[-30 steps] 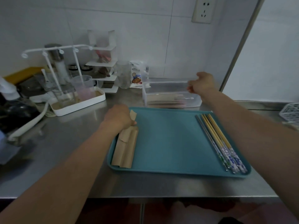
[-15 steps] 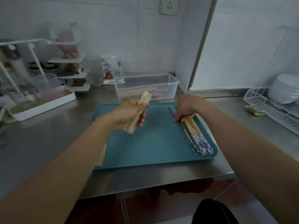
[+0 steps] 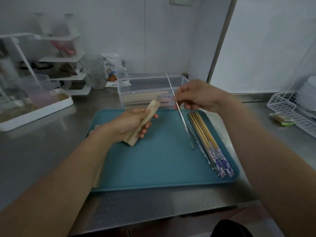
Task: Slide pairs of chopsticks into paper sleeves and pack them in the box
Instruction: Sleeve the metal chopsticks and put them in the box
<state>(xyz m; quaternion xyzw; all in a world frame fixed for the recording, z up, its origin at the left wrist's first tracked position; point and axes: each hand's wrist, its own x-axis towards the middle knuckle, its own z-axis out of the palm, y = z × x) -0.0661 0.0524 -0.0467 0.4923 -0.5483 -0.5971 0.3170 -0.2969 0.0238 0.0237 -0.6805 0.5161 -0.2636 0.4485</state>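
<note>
A: Where are the chopsticks?

B: The right hand point(image 3: 199, 97) pinches a thin metal pair of chopsticks point(image 3: 177, 106) near its middle, tilted above a teal tray point(image 3: 153, 165) on the steel table point(image 3: 42, 151). More pairs point(image 3: 209, 142), wood with patterned ends, lie along the tray's right side.

A: And the sleeve?

B: The left hand point(image 3: 131, 124) grips a tan paper sleeve point(image 3: 145, 120): light, thin, probably easily crumpled. The metal looks stiff and slippery. A clear plastic box point(image 3: 150, 89) behind the tray holds sleeved pairs.
</note>
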